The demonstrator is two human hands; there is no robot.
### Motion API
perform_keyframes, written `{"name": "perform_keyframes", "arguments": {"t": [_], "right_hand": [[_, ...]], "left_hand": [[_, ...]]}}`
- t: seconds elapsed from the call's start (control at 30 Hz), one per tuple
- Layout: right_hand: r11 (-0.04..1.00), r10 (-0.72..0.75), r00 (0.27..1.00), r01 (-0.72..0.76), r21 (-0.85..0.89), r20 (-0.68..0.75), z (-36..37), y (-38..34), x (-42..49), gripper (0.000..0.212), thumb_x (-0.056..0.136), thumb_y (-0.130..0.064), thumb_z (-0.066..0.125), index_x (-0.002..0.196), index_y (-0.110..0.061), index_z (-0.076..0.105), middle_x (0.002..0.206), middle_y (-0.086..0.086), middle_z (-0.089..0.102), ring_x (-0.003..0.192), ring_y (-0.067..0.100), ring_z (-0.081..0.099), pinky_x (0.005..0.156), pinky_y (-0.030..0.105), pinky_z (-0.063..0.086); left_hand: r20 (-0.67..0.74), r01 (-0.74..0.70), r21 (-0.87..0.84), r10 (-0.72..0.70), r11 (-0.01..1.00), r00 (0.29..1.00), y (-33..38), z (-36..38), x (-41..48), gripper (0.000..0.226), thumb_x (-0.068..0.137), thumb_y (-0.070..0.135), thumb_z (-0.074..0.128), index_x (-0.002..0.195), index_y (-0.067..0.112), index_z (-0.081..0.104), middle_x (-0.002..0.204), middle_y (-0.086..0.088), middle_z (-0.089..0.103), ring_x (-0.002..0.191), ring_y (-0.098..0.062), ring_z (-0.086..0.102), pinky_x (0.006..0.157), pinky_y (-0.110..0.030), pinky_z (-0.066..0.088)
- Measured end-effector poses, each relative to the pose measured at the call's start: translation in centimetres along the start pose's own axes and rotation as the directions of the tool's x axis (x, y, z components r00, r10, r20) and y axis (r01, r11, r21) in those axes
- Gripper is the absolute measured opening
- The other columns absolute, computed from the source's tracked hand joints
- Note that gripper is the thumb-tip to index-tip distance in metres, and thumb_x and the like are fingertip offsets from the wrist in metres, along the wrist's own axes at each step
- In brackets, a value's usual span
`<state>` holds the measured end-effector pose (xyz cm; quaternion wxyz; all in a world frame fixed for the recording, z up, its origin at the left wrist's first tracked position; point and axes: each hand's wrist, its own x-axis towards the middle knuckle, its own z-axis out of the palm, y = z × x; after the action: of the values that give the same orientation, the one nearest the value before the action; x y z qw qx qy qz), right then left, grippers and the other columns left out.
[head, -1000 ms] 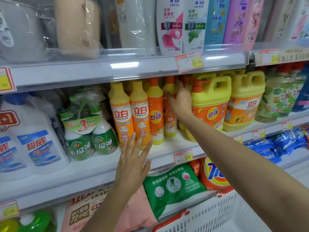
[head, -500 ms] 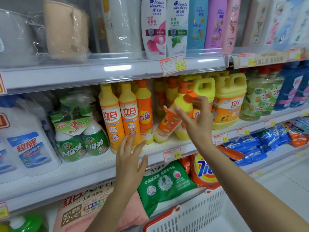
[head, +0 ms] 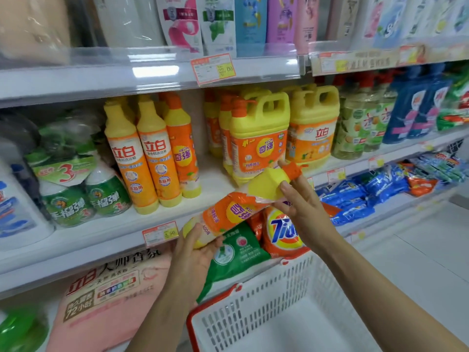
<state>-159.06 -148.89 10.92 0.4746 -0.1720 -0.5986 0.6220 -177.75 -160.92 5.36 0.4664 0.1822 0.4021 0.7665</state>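
Observation:
A yellow and orange dish soap bottle [head: 236, 208] with an orange cap lies tilted in front of the middle shelf, cap up to the right. My right hand [head: 302, 209] grips its neck just below the cap. My left hand [head: 195, 252] cups the bottle's base from underneath, fingers curled round it. Both hands hold it above a white shopping basket [head: 256, 308] with a red rim, which looks empty inside.
The middle shelf [head: 101, 240] carries three upright orange soap bottles [head: 152, 153], large yellow jugs [head: 258, 138], green spray bottles [head: 83, 189] and blue bottles. Detergent bags, one Tide bag [head: 281, 232], lie on the lower shelf. Shampoo stands above. White floor is at the right.
My right hand has pulled the bottle off the shelf and lowered it toward the basket. My left hand has dropped from the shelf edge and taken the bottle's base.

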Motion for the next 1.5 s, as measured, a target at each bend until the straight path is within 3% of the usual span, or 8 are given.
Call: {"name": "perform_keyframes", "arguments": {"t": [0.2,0.37,0.57,0.77,0.93,1.07,1.13,1.5], "right_hand": [[0.971,0.238,0.931,-0.236,0.043,-0.278,1.4,1.8,-1.4,0.092,0.067,-0.037,0.084,0.14,-0.017,0.032,0.119,0.003,0.066,0.094,0.011,0.072,0.07,0.025,0.061],[0.989,0.147,0.942,-0.131,0.074,-0.3,1.4,3.7,-2.6,0.065,0.079,-0.003,0.077,0.123,-0.027,0.035,0.111,0.0,0.059,0.08,-0.009,0.069,0.061,0.01,0.053],[0.999,0.041,0.982,-0.039,0.011,-0.184,0.2,3.1,-2.1,0.069,0.068,-0.012,0.08,0.124,-0.026,0.042,0.115,0.009,0.065,0.099,0.018,0.072,0.074,0.026,0.058],[0.961,0.208,0.971,-0.226,-0.159,-0.121,-1.2,1.6,-1.9,0.055,0.078,-0.049,0.065,0.127,-0.03,0.049,0.092,-0.024,0.071,0.088,-0.001,0.071,0.072,0.023,0.06],[0.918,0.25,0.968,-0.246,-0.312,-0.028,-1.0,2.5,-3.3,0.04,0.085,-0.037,0.069,0.117,-0.014,0.064,0.103,0.005,0.074,0.089,0.017,0.073,0.07,0.027,0.058],[0.83,0.268,0.961,-0.192,-0.523,0.072,-0.3,6.6,-6.0,0.036,0.084,-0.024,0.078,0.117,-0.016,0.064,0.105,-0.002,0.072,0.094,0.011,0.07,0.077,0.024,0.058],[0.75,0.303,0.95,-0.187,-0.634,0.078,0.2,10.1,-7.9,0.043,0.079,-0.023,0.083,0.117,-0.02,0.063,0.108,-0.006,0.068,0.096,0.007,0.065,0.082,0.021,0.055],[0.589,0.505,0.862,-0.303,-0.75,0.048,0.3,22.5,-14.9,0.053,0.071,-0.024,0.088,0.109,-0.033,0.053,0.116,-0.004,0.058,0.107,0.017,0.055,0.094,0.038,0.05]], "left_hand": [[0.011,-0.155,0.158,0.155,0.975,0.988,-1.6,-0.5,-1.2,0.047,0.072,0.014,0.072,0.116,0.022,0.056,0.107,-0.004,0.072,0.101,-0.022,0.07,0.081,-0.034,0.056],[-0.007,-0.149,0.125,0.151,0.981,0.988,-2.8,-0.5,-1.4,0.044,0.071,0.011,0.073,0.112,0.017,0.056,0.104,-0.005,0.073,0.1,-0.025,0.071,0.075,-0.038,0.06],[0.072,-0.011,0.09,0.004,0.996,0.997,-3.4,-1.5,-1.5,0.044,0.075,0.012,0.071,0.115,0.01,0.053,0.112,-0.015,0.07,0.104,-0.031,0.069,0.075,-0.036,0.059],[0.15,0.125,0.341,-0.185,0.932,0.971,-3.7,-3.6,-2.4,0.067,0.068,0.02,0.085,0.124,0.012,0.05,0.113,-0.015,0.071,0.102,-0.034,0.069,0.078,-0.034,0.059],[0.27,-0.014,0.788,-0.325,0.615,0.906,-5.1,-4.9,-3.6,0.058,0.077,0.035,0.078,0.128,0.028,0.052,0.123,0.01,0.067,0.117,-0.013,0.062,0.097,-0.033,0.05],[0.263,-0.288,0.952,-0.197,-0.108,0.944,-6.1,-8.1,-3.4,0.066,0.092,0.043,0.063,0.149,0.026,0.033,0.154,0.006,0.033,0.142,-0.015,0.029,0.117,-0.036,0.027],[0.255,-0.324,0.897,-0.249,-0.299,0.934,-6.6,-10.4,-3.5,0.071,0.098,0.044,0.051,0.155,0.023,0.015,0.163,0.004,0.012,0.149,-0.014,0.012,0.121,-0.032,0.013],[0.255,-0.352,0.875,-0.302,-0.332,0.919,-9.2,-16.1,-4.2,0.076,0.102,0.046,0.036,0.145,0.031,-0.025,0.152,0.019,-0.032,0.14,-0.003,-0.029,0.112,-0.028,-0.003]]}}
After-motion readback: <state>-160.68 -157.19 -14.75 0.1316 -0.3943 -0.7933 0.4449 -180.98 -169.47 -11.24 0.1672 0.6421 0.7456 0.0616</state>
